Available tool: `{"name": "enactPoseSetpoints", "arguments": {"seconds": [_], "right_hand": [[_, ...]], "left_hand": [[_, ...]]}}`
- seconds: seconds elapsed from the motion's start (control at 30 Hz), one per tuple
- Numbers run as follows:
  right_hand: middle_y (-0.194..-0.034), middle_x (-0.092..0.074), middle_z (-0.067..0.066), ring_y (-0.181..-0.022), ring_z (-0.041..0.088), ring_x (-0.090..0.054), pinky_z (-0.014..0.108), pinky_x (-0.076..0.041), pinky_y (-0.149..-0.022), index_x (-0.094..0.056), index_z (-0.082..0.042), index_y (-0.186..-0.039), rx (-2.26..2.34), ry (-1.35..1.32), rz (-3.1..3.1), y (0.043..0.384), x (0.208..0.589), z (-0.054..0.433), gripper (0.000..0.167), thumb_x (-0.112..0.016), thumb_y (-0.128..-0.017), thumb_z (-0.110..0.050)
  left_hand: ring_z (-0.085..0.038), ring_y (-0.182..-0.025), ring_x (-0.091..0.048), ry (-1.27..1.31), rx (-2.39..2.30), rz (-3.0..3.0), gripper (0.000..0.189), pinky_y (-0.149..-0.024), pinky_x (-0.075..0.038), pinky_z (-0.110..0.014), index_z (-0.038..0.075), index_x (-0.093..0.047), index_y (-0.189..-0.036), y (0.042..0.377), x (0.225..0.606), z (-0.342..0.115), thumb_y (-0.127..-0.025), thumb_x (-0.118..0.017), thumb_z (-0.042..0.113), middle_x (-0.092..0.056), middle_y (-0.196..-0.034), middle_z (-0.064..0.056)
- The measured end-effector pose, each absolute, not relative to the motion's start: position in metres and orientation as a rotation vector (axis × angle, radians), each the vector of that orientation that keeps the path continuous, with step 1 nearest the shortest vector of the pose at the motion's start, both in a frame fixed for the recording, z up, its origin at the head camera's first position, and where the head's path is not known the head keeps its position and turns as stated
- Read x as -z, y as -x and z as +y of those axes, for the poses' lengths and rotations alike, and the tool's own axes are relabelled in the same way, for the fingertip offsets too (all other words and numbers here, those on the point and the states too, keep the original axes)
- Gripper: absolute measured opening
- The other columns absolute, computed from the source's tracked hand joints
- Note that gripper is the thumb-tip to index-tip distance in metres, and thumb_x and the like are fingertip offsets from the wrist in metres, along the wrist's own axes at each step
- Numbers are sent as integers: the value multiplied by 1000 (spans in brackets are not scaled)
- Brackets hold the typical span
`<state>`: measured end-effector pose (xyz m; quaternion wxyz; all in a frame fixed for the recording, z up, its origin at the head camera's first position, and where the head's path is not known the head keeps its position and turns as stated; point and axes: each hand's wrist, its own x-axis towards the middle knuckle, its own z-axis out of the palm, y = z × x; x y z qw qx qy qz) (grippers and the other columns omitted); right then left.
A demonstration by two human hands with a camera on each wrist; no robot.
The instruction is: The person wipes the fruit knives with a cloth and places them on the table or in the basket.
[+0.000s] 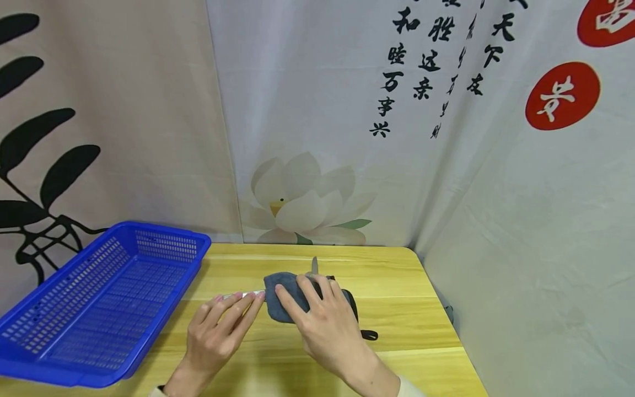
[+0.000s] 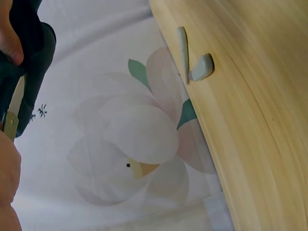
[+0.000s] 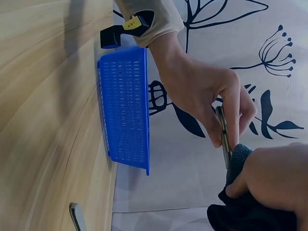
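Observation:
My left hand (image 1: 218, 331) pinches a slim metal tool (image 3: 224, 137) between thumb and fingers. A rivet shows on the tool (image 2: 10, 122) in the left wrist view. Its far end meets the edge of a dark blue cloth pouch (image 1: 278, 309) and is hidden there. The right hand (image 1: 329, 325) grips the pouch from above, fingers spread over it; in the right wrist view the pouch (image 3: 238, 163) is bunched under its thumb. Out of the pouch's near right side hangs a black loop (image 1: 369, 334). Both hands are close together above the table.
On the wooden table (image 1: 412, 309), behind the pouch, lie a slim grey metal piece (image 2: 183, 48) and a short, thick grey piece (image 2: 203, 67). A blue plastic basket (image 1: 171, 300) stands at the left. Printed curtains (image 1: 317, 110) hang behind the table.

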<state>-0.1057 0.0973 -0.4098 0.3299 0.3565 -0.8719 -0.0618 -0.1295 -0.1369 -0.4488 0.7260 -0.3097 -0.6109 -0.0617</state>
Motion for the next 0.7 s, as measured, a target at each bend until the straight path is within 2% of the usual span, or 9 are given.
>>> {"name": "enactPoseSetpoints", "arguments": {"seconds": [0.2,0.4,0.7], "right_hand": [[-140,-70,8,-113,31,-62,39,-55,-94,-66,-31,-154,187,-909,-2302,107,410,103,77,-94,-83,-21],[-140,-73,8,-112,31,-63,39,-54,-91,-66,-31,-155,191,-872,-2334,109,414,117,79,-95,-83,-20],[-134,-72,11,-111,33,-65,41,-54,-89,-67,-29,-153,123,-812,-2366,113,422,141,72,-91,-87,-14]], "left_hand": [[-24,-68,-68,687,132,-1353,29,-60,-44,-35,8,-88,-95,129,450,-140,-111,-64,1,-81,-80,-5],[-25,-67,-68,673,143,-1351,28,-60,-44,-36,8,-88,-97,129,451,-143,-112,-65,3,-81,-80,-6],[-25,-67,-68,673,150,-1348,28,-60,-45,-36,9,-88,-99,131,454,-146,-112,-65,3,-81,-81,-6]]}}
